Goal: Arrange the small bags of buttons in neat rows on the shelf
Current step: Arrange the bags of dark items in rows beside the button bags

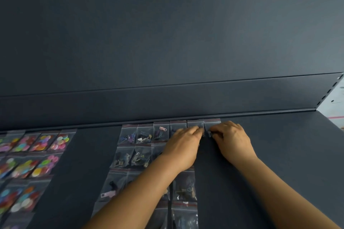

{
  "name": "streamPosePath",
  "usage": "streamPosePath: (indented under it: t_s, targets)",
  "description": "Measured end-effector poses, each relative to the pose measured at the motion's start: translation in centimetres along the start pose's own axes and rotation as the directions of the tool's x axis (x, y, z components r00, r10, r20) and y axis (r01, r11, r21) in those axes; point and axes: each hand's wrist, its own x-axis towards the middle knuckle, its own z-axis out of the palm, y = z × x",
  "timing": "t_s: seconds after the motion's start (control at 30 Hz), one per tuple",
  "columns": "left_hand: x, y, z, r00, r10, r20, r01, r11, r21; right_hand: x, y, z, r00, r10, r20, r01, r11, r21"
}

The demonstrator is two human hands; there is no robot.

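Observation:
Small clear zip bags lie in rows on a dark shelf (279, 154). At the left, bags of bright coloured buttons (41, 142) form rows. In the middle, bags of dark zipper pulls (143, 135) form a block of rows. My left hand (183, 147) rests flat over the back row, its fingertips pressing the fifth bag (195, 124). My right hand (230, 139) lies beside it, fingertips pinching the lower edge of the rightmost bag (212, 123) against the shelf's back lip. Both bags are partly hidden under my fingers.
The shelf's dark back panel (167, 42) rises behind the bags. Bare shelf surface runs between the two bag groups and to the right of my right arm. A slotted upright (335, 87) and pale floor show at the far right.

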Motion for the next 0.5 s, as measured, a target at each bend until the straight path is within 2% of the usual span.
streamPosePath:
  t_s: [0.23, 0.5]
  targets:
    - [-0.4, 0.3, -0.5, 1.000, -0.011, -0.009, 0.011, 0.998, 0.057, -0.2, -1.0, -0.3, 0.999, 0.017, 0.038, -0.014, 0.997, -0.080]
    - [-4.5, -2.0, -2.8, 0.984, -0.126, -0.124, 0.131, 0.991, 0.028, -1.8, -6.0, -0.8, 0.993, -0.092, 0.068, 0.098, 0.991, -0.090]
